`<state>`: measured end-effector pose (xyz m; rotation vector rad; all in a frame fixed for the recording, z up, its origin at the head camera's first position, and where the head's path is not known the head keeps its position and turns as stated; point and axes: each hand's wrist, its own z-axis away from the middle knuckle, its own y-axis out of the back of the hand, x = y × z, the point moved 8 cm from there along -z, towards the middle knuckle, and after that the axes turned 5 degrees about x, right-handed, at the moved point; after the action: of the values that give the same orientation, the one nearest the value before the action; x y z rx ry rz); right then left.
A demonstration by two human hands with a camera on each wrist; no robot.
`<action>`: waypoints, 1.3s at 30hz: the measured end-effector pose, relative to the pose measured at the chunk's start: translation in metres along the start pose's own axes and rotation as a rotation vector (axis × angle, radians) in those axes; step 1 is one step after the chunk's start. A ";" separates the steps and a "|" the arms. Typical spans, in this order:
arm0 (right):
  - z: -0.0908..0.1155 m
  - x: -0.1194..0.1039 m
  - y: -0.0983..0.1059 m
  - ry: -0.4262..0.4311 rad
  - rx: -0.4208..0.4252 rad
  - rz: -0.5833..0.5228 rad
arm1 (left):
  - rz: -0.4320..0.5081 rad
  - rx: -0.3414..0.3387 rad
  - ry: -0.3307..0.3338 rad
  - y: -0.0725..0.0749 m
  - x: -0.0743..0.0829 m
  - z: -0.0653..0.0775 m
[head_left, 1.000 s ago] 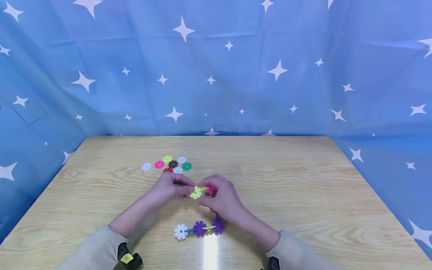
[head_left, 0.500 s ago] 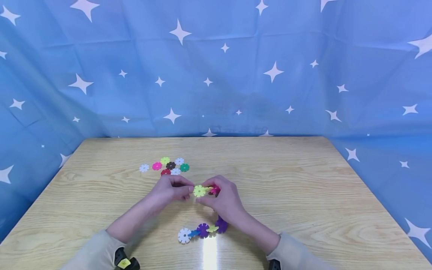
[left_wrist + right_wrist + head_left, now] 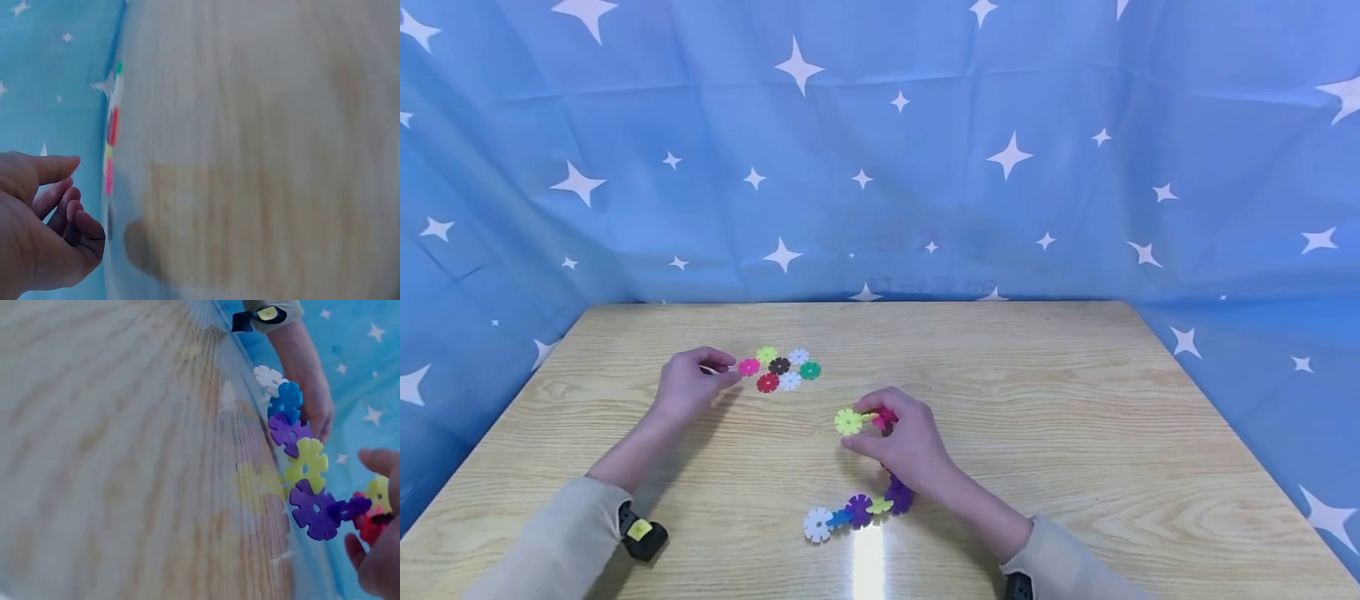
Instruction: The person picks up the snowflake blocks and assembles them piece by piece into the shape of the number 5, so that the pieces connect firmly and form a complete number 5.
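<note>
My right hand [image 3: 906, 437] holds one end of a chain of interlocked plastic snowflake discs. A yellow-green disc [image 3: 848, 422] sticks out past its fingertips, and pink pieces show beside the fingers. From there the chain bends toward me, through a purple disc [image 3: 314, 509], yellow and blue ones, to a white disc [image 3: 817, 525]. My left hand [image 3: 692, 383] is at the left side of a group of loose discs, its fingertips beside the pink disc [image 3: 748, 367]. In the left wrist view a gap shows between thumb and index finger, with nothing seen in it.
Loose discs lie close together at the table's far left: yellow-green [image 3: 767, 355], black [image 3: 779, 366], red [image 3: 767, 382], green [image 3: 810, 371] and white [image 3: 790, 381]. Behind the wooden table [image 3: 1037, 400] hangs a blue curtain [image 3: 925, 208] with white stars.
My left hand has left the chain's yellow-green disc and moved far left to the loose discs, covering the leftmost white one. The right hand still holds the chain, nearly in place.
</note>
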<state>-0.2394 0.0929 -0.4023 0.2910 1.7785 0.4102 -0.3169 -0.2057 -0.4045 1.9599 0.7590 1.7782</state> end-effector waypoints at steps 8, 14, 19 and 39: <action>0.000 -0.001 -0.001 0.003 -0.019 -0.017 | -0.070 -0.014 -0.055 0.006 -0.010 -0.009; 0.002 -0.002 -0.003 -0.002 -0.041 -0.029 | -0.134 0.001 -0.060 0.008 -0.009 -0.014; 0.002 -0.003 -0.005 -0.002 -0.041 -0.036 | -0.165 0.006 -0.056 0.007 -0.010 -0.016; 0.004 0.004 -0.004 -0.024 -0.068 -0.062 | -0.178 -0.053 -0.020 0.015 -0.010 0.019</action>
<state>-0.2364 0.0916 -0.4086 0.1920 1.7418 0.4204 -0.2964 -0.2226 -0.4053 1.8128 0.8431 1.6548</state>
